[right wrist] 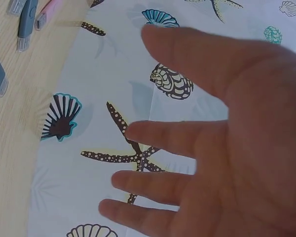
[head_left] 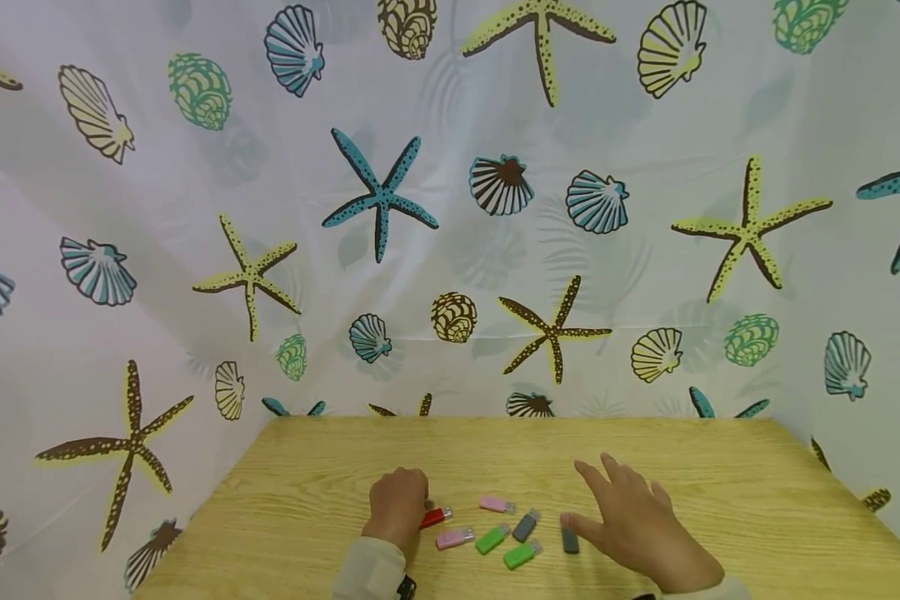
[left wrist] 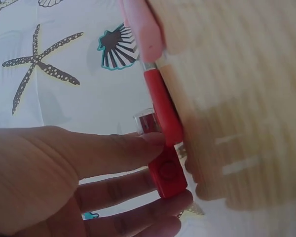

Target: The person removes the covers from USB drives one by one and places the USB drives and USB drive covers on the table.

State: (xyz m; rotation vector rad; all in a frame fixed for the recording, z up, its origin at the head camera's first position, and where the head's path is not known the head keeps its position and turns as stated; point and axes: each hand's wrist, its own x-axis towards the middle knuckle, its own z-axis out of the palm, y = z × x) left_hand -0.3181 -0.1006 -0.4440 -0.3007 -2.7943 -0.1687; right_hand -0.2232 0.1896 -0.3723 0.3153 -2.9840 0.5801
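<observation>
Left hand, fingers pinching a red USB stick just left of a second red stick, could knock that one by swinging right too low; right hand, fingers spread, could brush the rightmost gray stick.

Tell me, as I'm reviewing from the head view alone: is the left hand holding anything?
Observer: Yes. The left wrist view shows the left hand pinching a red USB flash drive.
Reviewer: Is it the one I see lying beside that hand?
Observer: No, that is a second red USB flash drive; both show together here.
Reviewer: Is the right hand touching the grey USB flash drive by its thumb?
Observer: No. The right wrist view shows clear space between them.
</observation>
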